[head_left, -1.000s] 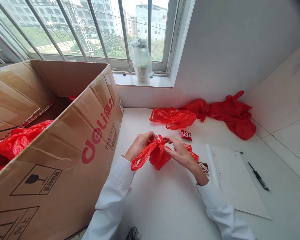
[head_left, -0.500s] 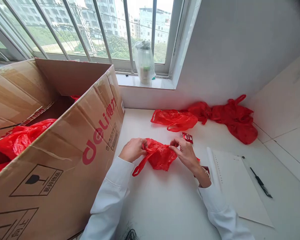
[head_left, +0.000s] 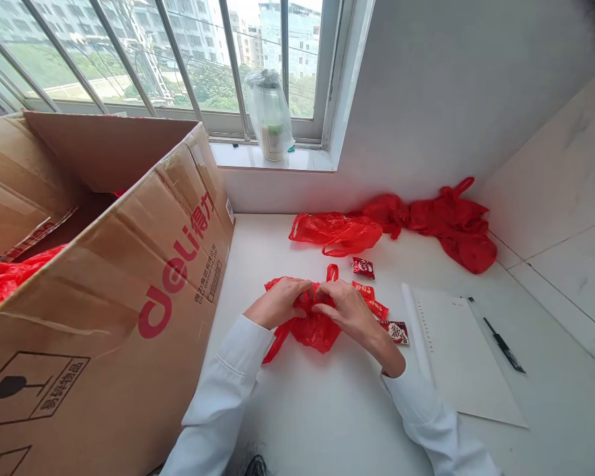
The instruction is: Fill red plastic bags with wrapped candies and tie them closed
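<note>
A crumpled red plastic bag (head_left: 318,334) lies on the white table, with both hands on its upper part. My left hand (head_left: 283,301) comes in from the left, its fingers curled over the bag. From the right, my right hand (head_left: 346,309) grips the bag too, thumb and fingers bent into the plastic. One handle loop sticks up between and behind the hands, and another strip trails to the lower left. Whatever the bag contains is hidden. Small red packets (head_left: 371,301) lie just right of my right hand, along with a dark red wrapped snack (head_left: 395,332) near the wrist.
A big cardboard box (head_left: 178,264) with red bags inside stands at left. More red bags (head_left: 337,233) lie along the wall, a tied one (head_left: 453,225) at right. One small snack packet (head_left: 363,267), a notebook (head_left: 471,357) and a pen (head_left: 504,345) are on the table.
My hands have come closer together over the red bag, gathering its top. The small packets by my right wrist show more fully. The whole view has shifted slightly.
</note>
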A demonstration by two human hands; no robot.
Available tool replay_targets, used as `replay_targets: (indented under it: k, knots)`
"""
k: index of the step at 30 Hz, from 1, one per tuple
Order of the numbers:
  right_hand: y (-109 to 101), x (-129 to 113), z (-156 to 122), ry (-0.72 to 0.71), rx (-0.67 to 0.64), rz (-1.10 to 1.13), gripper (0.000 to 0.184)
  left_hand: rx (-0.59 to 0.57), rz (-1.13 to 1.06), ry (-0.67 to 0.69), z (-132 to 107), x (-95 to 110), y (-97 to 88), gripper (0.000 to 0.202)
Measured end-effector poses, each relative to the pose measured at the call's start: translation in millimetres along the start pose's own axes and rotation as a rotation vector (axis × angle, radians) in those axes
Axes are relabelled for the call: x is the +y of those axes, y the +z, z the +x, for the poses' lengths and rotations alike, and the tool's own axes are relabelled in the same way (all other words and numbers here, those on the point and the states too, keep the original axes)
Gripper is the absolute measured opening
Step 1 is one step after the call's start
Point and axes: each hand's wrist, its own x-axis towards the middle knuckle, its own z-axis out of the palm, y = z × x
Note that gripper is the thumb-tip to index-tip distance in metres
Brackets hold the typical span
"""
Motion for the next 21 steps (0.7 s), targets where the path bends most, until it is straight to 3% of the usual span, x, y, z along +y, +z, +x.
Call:
replay_targets:
  k: [4, 11, 16, 21]
  knots:
    - [-7, 1, 1, -0.026, 0.018, 0.008, 0.016, 0.002, -0.119, -0.04, -5, 1, -12.3, 0.009]
    - [-43, 19, -4, 0.033, 0.112, 0.093, 0.018, 0.109, -0.345, -0.183, -20, -17, -33.0, 0.02]
    - [-62, 25, -10, 0.115, -0.038, 0.138, 0.017, 0.132, -0.324, -0.242, -27, -30, -40.1, 0.024]
    - [-66, 21, -14, 0.104, -0.203, 0.102, 0.013, 0.086, -0.15, -0.195, -33, -5, -42.3, 0.027]
